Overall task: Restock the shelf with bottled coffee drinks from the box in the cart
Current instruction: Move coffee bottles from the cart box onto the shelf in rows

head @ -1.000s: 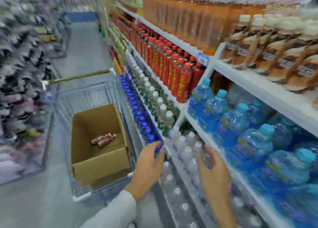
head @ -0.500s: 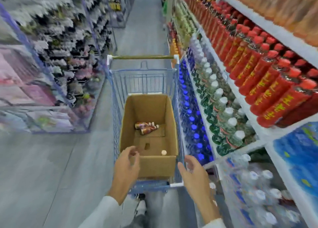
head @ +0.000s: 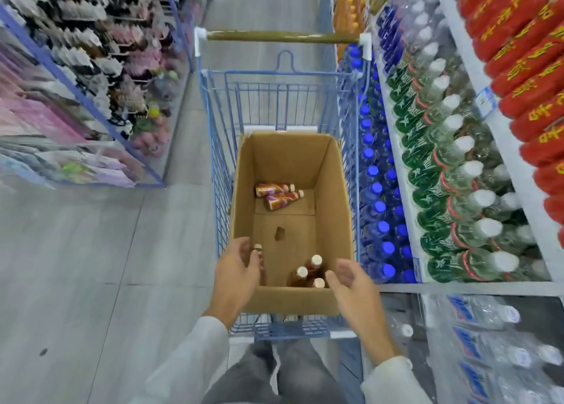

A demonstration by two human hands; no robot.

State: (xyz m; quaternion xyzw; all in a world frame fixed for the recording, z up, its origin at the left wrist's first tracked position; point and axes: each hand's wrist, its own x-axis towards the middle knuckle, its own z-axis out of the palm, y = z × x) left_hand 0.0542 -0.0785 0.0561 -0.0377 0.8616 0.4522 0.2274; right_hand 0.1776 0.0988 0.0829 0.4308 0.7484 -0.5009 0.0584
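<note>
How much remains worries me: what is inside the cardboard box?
Six coffee bottles: two lying at the far end, three upright in the near right corner, one upright near left, partly covered by the left hand. The near wall of the box hides the floor behind it.

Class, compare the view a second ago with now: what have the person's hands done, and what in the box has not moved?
Both hands left the water-bottle shelf and came down to the box in the cart. The left hand now reaches an upright bottle; a grip is not clear. The right hand hovers open by three upright bottles. The two lying bottles stayed put.
</note>
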